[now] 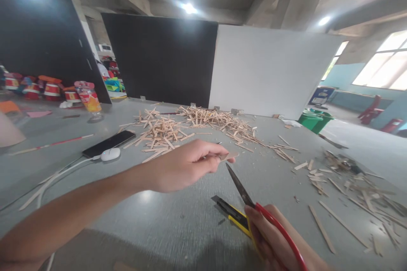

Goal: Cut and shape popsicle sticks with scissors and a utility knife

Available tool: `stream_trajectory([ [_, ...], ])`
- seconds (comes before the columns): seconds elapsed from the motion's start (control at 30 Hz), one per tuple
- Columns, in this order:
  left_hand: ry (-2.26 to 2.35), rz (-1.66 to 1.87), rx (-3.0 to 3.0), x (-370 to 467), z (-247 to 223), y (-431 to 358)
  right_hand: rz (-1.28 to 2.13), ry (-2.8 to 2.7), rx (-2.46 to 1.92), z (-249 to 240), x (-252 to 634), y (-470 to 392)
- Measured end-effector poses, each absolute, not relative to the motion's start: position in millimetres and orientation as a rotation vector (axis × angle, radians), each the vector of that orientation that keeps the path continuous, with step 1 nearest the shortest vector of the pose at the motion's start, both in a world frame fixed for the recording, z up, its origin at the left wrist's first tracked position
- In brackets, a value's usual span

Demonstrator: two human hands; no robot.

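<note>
Closest to the table's [152, 220] near edge is the right hand [267, 228], wrapped around the red handle of the scissors [240, 186]; their dark blade points up and away, but I can't tell if the blades are apart; a yellow and black cutter [233, 211] lies just past that hand, its back end hidden behind it, so no idea if they touch.

A bit further in, about mid-table, the left hand [187, 165] has a little wooden stick [233, 156] pinched between thumb and fingers; it's held up over the tabletop, with the scissor tip right beside it, can't tell if touching.

Loose scraps [365, 203] are all over the place along the right edge; over on the left there's a black phone [109, 143] with a white gadget [110, 154] just beside it, plus a white cable [63, 174] running from the gadget toward the near edge.

Toward the back edge sit two messy piles of sticks [160, 133]; a bottle [89, 101] and some red cups [52, 90] are back left; a black panel [165, 59] and a white panel [267, 67] stand along the back edge; green bins [313, 120] are beyond the far right corner.
</note>
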State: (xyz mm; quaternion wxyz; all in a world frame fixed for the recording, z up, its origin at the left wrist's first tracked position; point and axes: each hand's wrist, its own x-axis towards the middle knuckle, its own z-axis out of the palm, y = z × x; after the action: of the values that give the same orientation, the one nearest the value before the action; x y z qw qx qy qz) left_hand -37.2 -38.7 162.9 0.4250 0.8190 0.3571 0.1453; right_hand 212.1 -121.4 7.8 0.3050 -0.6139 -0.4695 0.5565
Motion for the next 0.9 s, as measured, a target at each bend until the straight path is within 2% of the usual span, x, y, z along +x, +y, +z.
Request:
stream_trajectory([
  [0.9,0.853,0.378,2.038,-38.4,157.5,-35.9,1.386,-1.223,-1.574,3.6,213.3,-106.4],
])
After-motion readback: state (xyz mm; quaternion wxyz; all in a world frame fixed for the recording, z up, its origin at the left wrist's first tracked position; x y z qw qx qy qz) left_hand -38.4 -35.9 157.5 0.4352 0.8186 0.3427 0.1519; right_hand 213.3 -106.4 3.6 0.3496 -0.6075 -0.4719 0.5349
